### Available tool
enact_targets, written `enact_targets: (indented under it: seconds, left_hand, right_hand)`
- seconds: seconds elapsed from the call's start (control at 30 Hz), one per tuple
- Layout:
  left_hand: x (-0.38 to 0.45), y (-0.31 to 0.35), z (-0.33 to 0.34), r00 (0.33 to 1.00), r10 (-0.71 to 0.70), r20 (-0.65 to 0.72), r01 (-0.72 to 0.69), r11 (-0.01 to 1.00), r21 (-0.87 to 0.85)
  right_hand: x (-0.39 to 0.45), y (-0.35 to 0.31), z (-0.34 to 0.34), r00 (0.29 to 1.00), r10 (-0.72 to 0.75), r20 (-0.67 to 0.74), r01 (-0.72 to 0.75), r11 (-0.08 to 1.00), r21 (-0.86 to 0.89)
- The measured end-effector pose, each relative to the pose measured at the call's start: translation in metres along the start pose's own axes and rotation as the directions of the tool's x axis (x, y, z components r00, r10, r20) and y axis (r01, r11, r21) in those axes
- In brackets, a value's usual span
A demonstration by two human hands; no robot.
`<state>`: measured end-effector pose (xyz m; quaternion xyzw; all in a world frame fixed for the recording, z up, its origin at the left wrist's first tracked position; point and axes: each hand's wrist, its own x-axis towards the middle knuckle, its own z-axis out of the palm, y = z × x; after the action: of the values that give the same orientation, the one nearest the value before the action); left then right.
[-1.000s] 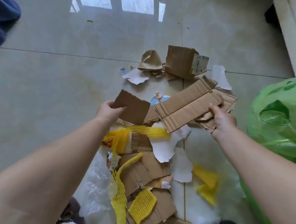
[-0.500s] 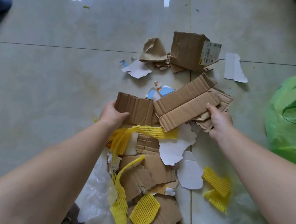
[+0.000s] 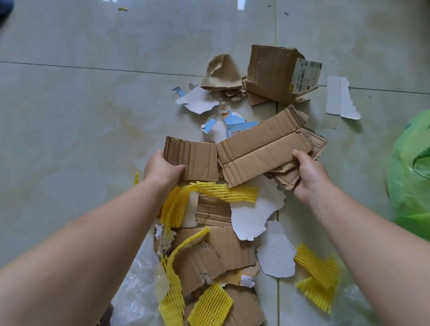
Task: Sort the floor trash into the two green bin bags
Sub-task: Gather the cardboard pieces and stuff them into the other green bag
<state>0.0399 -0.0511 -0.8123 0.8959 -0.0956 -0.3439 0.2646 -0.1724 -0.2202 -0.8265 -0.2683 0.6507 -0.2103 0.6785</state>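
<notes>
Near the middle of the frame, the left hand (image 3: 162, 170) is closed on the left edge of a small torn piece of brown corrugated cardboard (image 3: 192, 160), with the thumb on top of it and the other fingers hidden below. The piece stands out to the right of the hand and its right edge touches the next piece.

The right hand (image 3: 308, 172), a little right of centre, is closed around the lower right corner of a long folded strip of brown corrugated cardboard (image 3: 261, 148). The thumb presses on top. Under this strip the hand holds also some more torn cardboard layers (image 3: 311, 143). The strip goes up and to the left from the hand.

Below both hands, in the lower middle of the frame, lies a heap of trash on the pale glossy tiled floor (image 3: 66, 122): yellow foam net sleeves (image 3: 226, 191), flat brown cardboard sheets (image 3: 215, 249) and torn white paper pieces (image 3: 253, 213). A clear plastic film (image 3: 134, 293) lies at the lower left of the heap.

Above the hands, in the upper middle, stand a crushed brown cardboard box with a printed label (image 3: 276, 73) and a crumpled brown paper piece (image 3: 221, 72), just beside each other.

At the right edge of the frame, well apart from the right hand, one green plastic bin bag (image 3: 419, 186) is partly in view.
</notes>
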Motion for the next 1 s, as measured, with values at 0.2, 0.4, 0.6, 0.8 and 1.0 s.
enact_targets:
  seconds: [0.2, 0.4, 0.6, 0.8, 1.0]
  left_hand:
    - [0.005, -0.001, 0.002, 1.000, -0.028, 0.010, 0.029, 0.999, -0.038]
    - [0.008, 0.000, 0.003, 0.999, -0.035, 0.012, 0.035, 0.998, -0.049]
    - [0.007, -0.002, -0.001, 0.999, -0.044, 0.022, 0.047, 0.987, -0.157]
    - [-0.016, 0.017, -0.017, 0.998, 0.029, -0.051, -0.044, 0.948, -0.314]
    - [-0.076, 0.066, -0.035, 0.983, 0.139, -0.118, -0.176, 0.888, -0.425]
  right_hand:
    - [-0.002, -0.004, 0.008, 0.997, -0.011, 0.075, 0.005, 0.997, 0.078]
    - [-0.006, -0.004, 0.020, 0.982, 0.027, 0.189, -0.039, 0.997, 0.064]
    - [-0.009, -0.008, 0.024, 0.975, 0.060, 0.214, -0.081, 0.993, 0.090]
    - [-0.035, -0.027, 0.017, 0.981, -0.041, 0.187, 0.019, 0.993, 0.120]
    - [-0.102, -0.075, -0.017, 0.978, -0.197, 0.068, 0.183, 0.968, 0.170]
